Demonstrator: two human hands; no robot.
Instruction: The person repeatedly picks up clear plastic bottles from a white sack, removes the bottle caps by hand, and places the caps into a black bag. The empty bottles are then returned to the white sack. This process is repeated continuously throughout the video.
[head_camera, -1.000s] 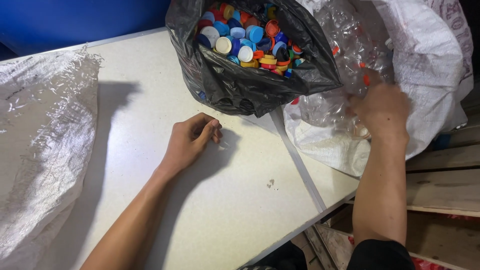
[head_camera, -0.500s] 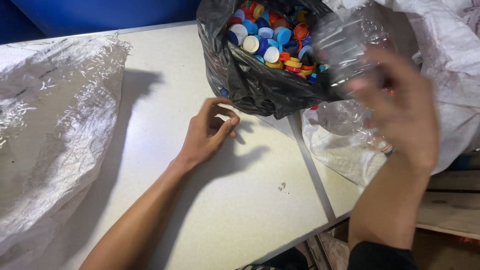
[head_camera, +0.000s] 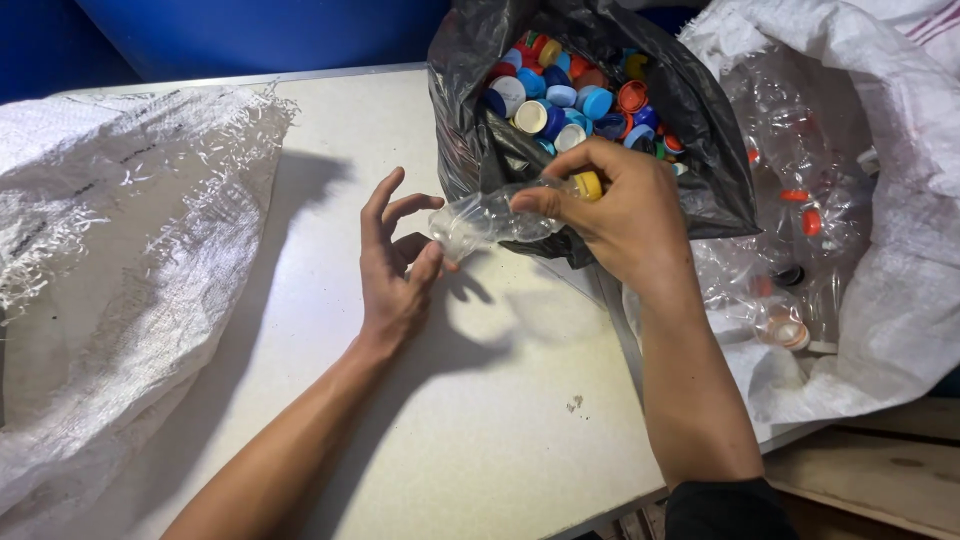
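My right hand (head_camera: 625, 215) grips a crushed clear plastic bottle (head_camera: 490, 215) by its neck, thumb and fingers around its yellow cap (head_camera: 588, 185). The bottle lies sideways above the white table (head_camera: 480, 420), its base pointing left. My left hand (head_camera: 395, 265) is open with fingers spread, just left of the bottle's base and nearly touching it. Behind both hands stands a black plastic bag (head_camera: 710, 150) filled with several coloured bottle caps (head_camera: 565, 100).
A white woven sack (head_camera: 900, 250) at the right holds several crushed clear bottles (head_camera: 790, 220). Another white woven sack (head_camera: 110, 270) lies at the left of the table. A blue wall (head_camera: 250, 35) is behind. Wooden boards (head_camera: 870, 480) lie beyond the table's right edge.
My right hand came out of the white sack with a clear bottle and brought it left over the table. My left hand lifted and opened towards the bottle.
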